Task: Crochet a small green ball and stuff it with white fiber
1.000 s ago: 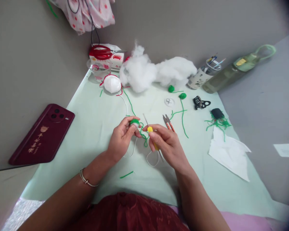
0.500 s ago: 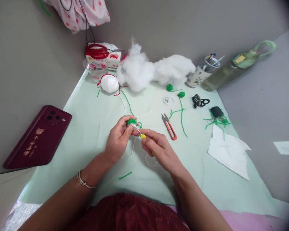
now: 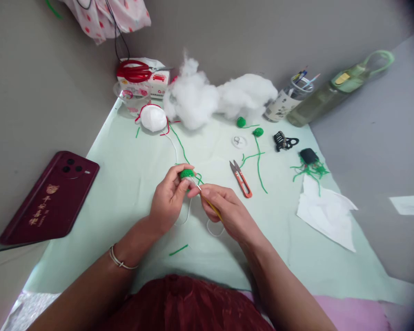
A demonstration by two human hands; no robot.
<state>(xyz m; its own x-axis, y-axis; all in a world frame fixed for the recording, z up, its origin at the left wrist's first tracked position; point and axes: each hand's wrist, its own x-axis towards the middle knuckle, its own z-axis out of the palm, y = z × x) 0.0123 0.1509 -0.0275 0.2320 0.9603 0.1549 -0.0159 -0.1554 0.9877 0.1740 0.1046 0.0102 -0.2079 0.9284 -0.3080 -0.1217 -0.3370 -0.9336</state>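
Between the thumb and fingers of my left hand (image 3: 168, 195) is a small green and white crochet piece (image 3: 186, 174), its lower part partly covered by my thumb. My right hand (image 3: 226, 207) is closed around the yellow handle of a crochet hook (image 3: 212, 207). The hook's metal shaft reaches up and left to the piece; its tip is too small to make out. White yarn (image 3: 188, 214) hangs in loops below my hands. A loop of green yarn (image 3: 199, 178) shows just right of the piece.
Orange thread snips (image 3: 241, 180) lie right of my hands. Behind are a white yarn ball (image 3: 153, 117), white stuffing (image 3: 193, 99) and two small green balls (image 3: 241, 122). A phone (image 3: 51, 195) lies left; a hair clip (image 3: 284, 141), paper (image 3: 326, 214) and bottle (image 3: 326, 101) are right.
My right hand has turned slightly and its grip on the crochet hook has shifted, so more of the yellow handle shows. The whole view has moved a little. My left hand keeps its hold.
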